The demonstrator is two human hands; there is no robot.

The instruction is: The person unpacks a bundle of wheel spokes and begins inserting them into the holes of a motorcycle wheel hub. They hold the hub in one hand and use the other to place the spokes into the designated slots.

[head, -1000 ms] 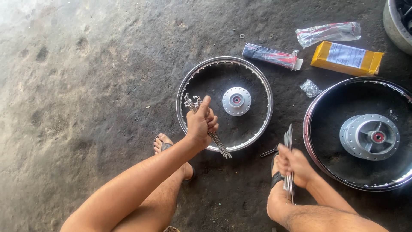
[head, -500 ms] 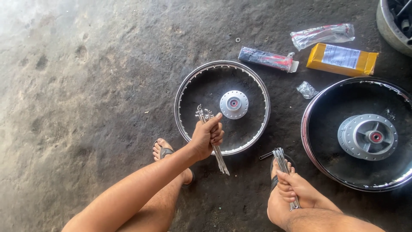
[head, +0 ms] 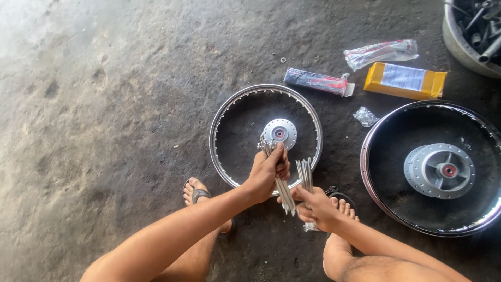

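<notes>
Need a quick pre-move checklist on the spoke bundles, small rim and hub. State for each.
1. Left hand gripping its spoke bundle: ok, fingers wrapped around it.
2. Right hand gripping the second bundle: ok, held upright near the first.
3. Bundles kept apart: ok, a gap shows between them at the top; lower ends come close.
4. Hub sits inside the small rim: ok, roughly centred, flat on the floor.
5. Spokes already fitted in hub or rim: cannot tell, none visible, holes too small to read.
6. Floor by the rim free of loose bits: not ok, a small plastic bag and a washer lie nearby.
</notes>
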